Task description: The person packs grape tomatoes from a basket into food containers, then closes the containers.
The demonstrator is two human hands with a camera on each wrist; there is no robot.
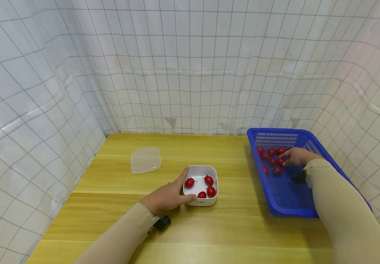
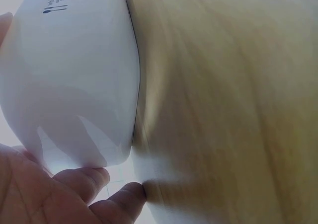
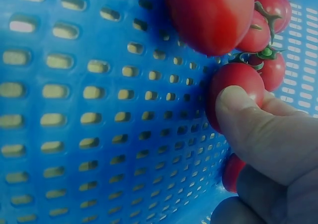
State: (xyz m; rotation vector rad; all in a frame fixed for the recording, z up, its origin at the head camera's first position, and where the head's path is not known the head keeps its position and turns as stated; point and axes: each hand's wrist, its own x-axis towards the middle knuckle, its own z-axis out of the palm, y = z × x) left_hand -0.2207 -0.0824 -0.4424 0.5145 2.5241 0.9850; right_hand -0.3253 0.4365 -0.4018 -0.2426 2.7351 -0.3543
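Observation:
My left hand (image 1: 168, 197) holds a small white square container (image 1: 206, 202) at its left side, thumb along the near rim and fingers spread round the far corner. Inside it lie several red cherry tomatoes (image 1: 190, 182), some with green stems. In the left wrist view, fingers touch the container's smooth white wall (image 2: 74, 80). Over at the right, my right hand (image 1: 298, 157) reaches down into a blue plastic basket (image 1: 265, 189). The right wrist view shows its thumb and a finger pinching a cherry tomato (image 3: 246, 80) among others.
A translucent lid (image 1: 145, 160) lies flat on the wooden table (image 1: 110, 220), left of and behind the container. More cherry tomatoes (image 1: 272, 151) are gathered at the basket's left and far part. White grid-patterned curtains (image 1: 190, 73) enclose the table behind and at both sides.

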